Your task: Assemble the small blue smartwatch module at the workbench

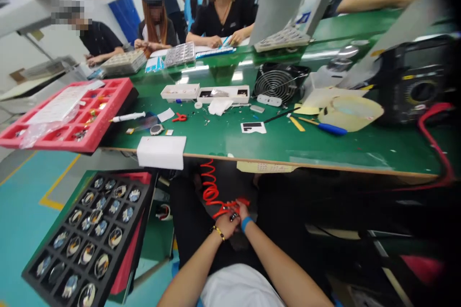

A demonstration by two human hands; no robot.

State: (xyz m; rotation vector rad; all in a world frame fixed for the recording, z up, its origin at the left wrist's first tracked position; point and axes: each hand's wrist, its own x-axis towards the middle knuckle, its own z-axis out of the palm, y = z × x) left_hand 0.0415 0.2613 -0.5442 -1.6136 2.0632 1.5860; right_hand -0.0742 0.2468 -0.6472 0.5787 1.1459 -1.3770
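Observation:
Both hands are together over my lap, below the bench's front edge. My right hand [243, 211], with a blue band at the wrist, is closed round a red air blow gun [245, 201]. A red coiled air hose [210, 192] runs up from it toward the bench. Beside it, touching or nearly so, my left hand [226, 225] has its fingers closed on a small dark, shiny part [234, 217]. That part is too small and partly hidden to name. A beaded bracelet [219, 233] circles the left wrist.
A black tray [81, 235] of watch parts stands low at left. On the green bench [216, 141] are a pink foam tray [108, 122], a syringe [128, 117], a watch [156, 129], a fan [274, 85] and a blue-handled tool [332, 128]. Several people sit opposite.

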